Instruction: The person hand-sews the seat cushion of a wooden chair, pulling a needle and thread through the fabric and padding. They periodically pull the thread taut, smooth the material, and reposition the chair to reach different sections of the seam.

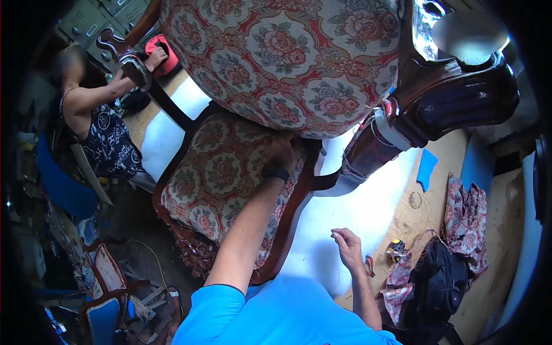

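A carved dark-wood armchair lies tipped on the workbench, its floral backrest (287,57) filling the top of the view and its floral seat (224,172) below it. My left hand (282,150), a black band on the wrist, reaches into the gap where seat meets backrest; its fingers are partly hidden there. My right hand (347,244) rests loosely curled on the white sheet (368,213) covering the bench, holding nothing I can make out. The dark armrest (454,98) juts out at the upper right.
Another person (100,115) at the far left has a hand on the chair's other arm (129,57). Floral fabric scraps (466,218), a black bag (440,282), pliers (369,264) and a small tape (395,248) lie at right. A small chair (109,276) stands on the cluttered floor.
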{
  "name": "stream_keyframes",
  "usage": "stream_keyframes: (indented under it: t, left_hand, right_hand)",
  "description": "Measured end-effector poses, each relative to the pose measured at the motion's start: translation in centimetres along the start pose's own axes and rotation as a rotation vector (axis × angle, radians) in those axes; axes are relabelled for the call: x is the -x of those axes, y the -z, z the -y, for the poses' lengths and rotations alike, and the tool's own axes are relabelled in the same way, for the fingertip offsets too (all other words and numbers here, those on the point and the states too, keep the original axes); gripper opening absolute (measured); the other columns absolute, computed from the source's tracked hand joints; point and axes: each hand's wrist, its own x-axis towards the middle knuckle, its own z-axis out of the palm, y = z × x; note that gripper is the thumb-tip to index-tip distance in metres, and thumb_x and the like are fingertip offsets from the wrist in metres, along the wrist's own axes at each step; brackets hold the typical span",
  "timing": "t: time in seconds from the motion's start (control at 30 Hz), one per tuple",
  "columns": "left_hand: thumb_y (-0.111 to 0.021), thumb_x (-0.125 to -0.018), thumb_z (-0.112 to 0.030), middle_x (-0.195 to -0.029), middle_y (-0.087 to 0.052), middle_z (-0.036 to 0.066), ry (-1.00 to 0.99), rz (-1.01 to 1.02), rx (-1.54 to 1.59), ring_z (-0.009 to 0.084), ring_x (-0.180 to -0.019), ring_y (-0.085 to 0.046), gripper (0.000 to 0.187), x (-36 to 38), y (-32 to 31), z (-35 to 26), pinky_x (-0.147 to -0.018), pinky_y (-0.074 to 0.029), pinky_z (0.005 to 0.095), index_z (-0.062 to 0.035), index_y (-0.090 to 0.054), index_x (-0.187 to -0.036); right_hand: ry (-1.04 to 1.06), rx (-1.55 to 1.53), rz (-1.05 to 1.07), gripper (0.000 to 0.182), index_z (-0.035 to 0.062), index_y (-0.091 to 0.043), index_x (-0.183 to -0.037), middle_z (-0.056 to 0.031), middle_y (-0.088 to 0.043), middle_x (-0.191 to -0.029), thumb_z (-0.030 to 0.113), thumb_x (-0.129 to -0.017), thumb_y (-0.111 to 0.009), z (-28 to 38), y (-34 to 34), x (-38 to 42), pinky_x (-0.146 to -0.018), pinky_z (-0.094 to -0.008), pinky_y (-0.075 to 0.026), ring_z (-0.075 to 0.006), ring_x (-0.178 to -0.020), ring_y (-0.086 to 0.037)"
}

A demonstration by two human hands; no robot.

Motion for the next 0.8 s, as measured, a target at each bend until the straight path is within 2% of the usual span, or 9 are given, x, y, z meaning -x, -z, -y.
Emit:
stream_keyframes:
  t: [0.17, 0.27, 0.37, 0.47, 0.57, 0.67, 0.8]
  left_hand:
    - [-0.079, -0.083, -0.018, -0.091, -0.078, 0.006, 0.063, 0.049, 0.002, 0.0304, -0.090, -0.074, 0.015, 0.4, 0.3, -0.8, -0.093, -0.051, 0.0506, -0.0163, -0.072, -0.096]
    - [-0.081, -0.083, -0.017, -0.091, -0.079, 0.006, -0.013, -0.138, 0.005, 0.0315, -0.088, -0.075, 0.017, 0.6, -0.4, -0.8, -0.093, -0.051, 0.0508, -0.0164, -0.071, -0.096]
    - [-0.078, -0.088, -0.025, -0.095, -0.077, 0.012, 0.135, 0.042, -0.086, 0.0373, -0.092, -0.074, 0.027, 0.3, 0.1, -1.1, -0.093, -0.054, 0.0492, -0.0133, -0.069, -0.111]
    - [-0.074, -0.091, -0.027, -0.094, -0.078, 0.014, 0.140, 0.086, -0.143, 0.0382, -0.093, -0.075, 0.022, -0.5, -0.5, 0.1, -0.093, -0.054, 0.0508, -0.0133, -0.071, -0.108]
    - [-0.070, -0.093, -0.028, -0.095, -0.079, 0.015, 0.275, 0.064, -0.025, 0.0382, -0.094, -0.076, 0.019, -0.5, -0.2, -0.6, -0.096, -0.052, 0.0512, -0.0141, -0.073, -0.105]
    - [-0.069, -0.093, -0.028, -0.098, -0.080, 0.016, 0.273, 0.061, -0.045, 0.0390, -0.097, -0.075, 0.018, -0.8, -0.8, -0.2, -0.094, -0.053, 0.0530, -0.0141, -0.075, -0.103]
    - [-0.070, -0.093, -0.029, -0.101, -0.079, 0.018, 0.135, 0.120, -0.136, 0.0406, -0.098, -0.075, 0.021, -0.6, -0.2, -0.4, -0.092, -0.056, 0.0534, -0.0132, -0.078, -0.105]
  right_hand:
    - [0.037, 0.066, 0.031, 0.017, -0.0001, -0.079, -0.112, -0.0091, -0.076, -0.096, 0.013, -0.104, -0.071, 0.1, -1.2, 0.6, -0.082, -0.0317, -0.056, -0.0168, -0.088, -0.070]
    - [0.043, 0.075, 0.037, 0.018, 0.0000, -0.079, -0.112, -0.0101, -0.076, -0.097, 0.014, -0.103, -0.071, 0.4, -1.6, 1.1, -0.082, -0.0322, -0.057, -0.0177, -0.088, -0.070]
    - [0.073, 0.060, 0.040, 0.019, 0.0010, -0.079, -0.112, -0.0102, -0.076, -0.098, 0.016, -0.103, -0.072, 0.7, -1.9, 1.5, -0.081, -0.0324, -0.057, -0.0177, -0.087, -0.070]
    - [0.062, 0.113, 0.063, 0.019, 0.0016, -0.079, -0.112, -0.0101, -0.076, -0.096, 0.017, -0.103, -0.072, 0.9, -2.1, 1.8, -0.079, -0.0321, -0.056, -0.0177, -0.086, -0.070]
    - [0.062, 0.101, 0.090, 0.019, 0.0018, -0.079, -0.111, -0.0096, -0.074, -0.093, 0.018, -0.103, -0.072, 0.7, -2.5, 1.7, -0.076, -0.0320, -0.055, -0.0173, -0.083, -0.068]
    - [0.058, 0.109, 0.114, 0.020, 0.0016, -0.079, -0.111, -0.0095, -0.073, -0.092, 0.018, -0.103, -0.072, 0.8, -2.8, 1.6, -0.074, -0.0325, -0.055, -0.0168, -0.081, -0.068]
    - [0.083, 0.107, 0.105, 0.020, 0.0013, -0.079, -0.111, -0.0098, -0.073, -0.091, 0.018, -0.104, -0.072, 0.9, -2.8, 1.4, -0.072, -0.0333, -0.054, -0.0172, -0.080, -0.067]
